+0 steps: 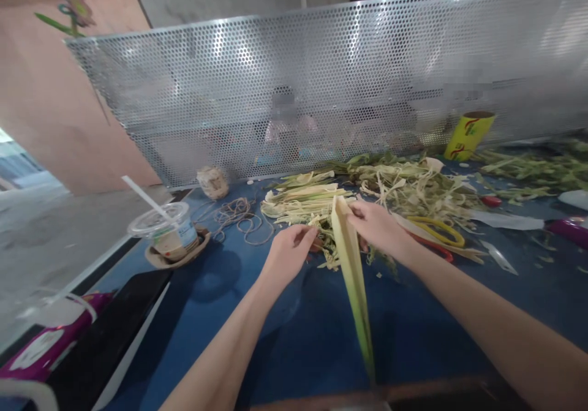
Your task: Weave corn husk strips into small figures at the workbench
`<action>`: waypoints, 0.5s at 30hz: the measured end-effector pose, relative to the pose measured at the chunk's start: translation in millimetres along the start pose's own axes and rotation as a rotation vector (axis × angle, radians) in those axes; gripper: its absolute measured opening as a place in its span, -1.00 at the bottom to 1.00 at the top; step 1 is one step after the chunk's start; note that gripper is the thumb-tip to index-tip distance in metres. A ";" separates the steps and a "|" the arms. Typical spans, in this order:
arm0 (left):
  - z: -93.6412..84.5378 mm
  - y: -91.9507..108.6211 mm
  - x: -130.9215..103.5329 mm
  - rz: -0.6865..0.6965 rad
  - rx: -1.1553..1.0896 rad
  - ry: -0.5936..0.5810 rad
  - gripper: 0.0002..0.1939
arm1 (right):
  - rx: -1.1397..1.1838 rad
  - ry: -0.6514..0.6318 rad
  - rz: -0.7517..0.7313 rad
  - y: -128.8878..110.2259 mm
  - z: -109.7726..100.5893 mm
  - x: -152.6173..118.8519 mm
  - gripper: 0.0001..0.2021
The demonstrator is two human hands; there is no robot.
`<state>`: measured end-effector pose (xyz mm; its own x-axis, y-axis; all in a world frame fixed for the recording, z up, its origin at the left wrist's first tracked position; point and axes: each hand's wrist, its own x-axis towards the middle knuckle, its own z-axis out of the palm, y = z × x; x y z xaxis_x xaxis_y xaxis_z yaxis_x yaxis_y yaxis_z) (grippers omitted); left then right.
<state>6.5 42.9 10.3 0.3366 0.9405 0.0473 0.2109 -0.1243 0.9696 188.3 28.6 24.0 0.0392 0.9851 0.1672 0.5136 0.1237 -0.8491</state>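
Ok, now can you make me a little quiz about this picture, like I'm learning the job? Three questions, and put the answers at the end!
1. Which hand holds the long leaf?
2. True or false: the drink cup has tipped over onto its side.
3. What colour is the tube near the metal screen? A) pink B) yellow C) black

Key
1. The right hand.
2. False. It stands upright, with a straw poking out of its lid.
3. B.
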 end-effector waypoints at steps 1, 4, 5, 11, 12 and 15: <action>0.9 -0.1 -0.2 -0.013 -0.006 -0.008 -0.64 | 0.017 -0.006 0.012 0.7 -0.6 0.8 -0.96; 6.7 -0.8 -2.6 -0.052 -0.032 -0.090 -0.53 | 0.080 -0.041 0.040 1.0 1.4 0.8 -0.97; 9.0 -1.4 -3.7 -0.053 -0.028 -0.114 -0.53 | 0.105 -0.060 0.046 0.4 3.0 -0.1 -0.98; 12.5 -12.3 -1.0 0.033 0.108 -0.059 -0.82 | 0.251 -0.182 0.055 -4.1 10.8 -5.3 -0.93; 11.7 -14.5 0.9 0.039 0.117 -0.035 -0.81 | 0.276 -0.198 0.059 -4.2 10.9 -4.8 -0.93; 9.7 -19.2 5.7 0.047 0.144 0.019 -0.71 | 0.350 -0.237 0.083 -2.8 10.1 -1.1 -0.95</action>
<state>13.3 47.6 -10.4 0.3320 0.9382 0.0979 0.3253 -0.2113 0.9217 178.2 28.4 21.2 -0.1515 0.9884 0.0064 0.1933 0.0360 -0.9805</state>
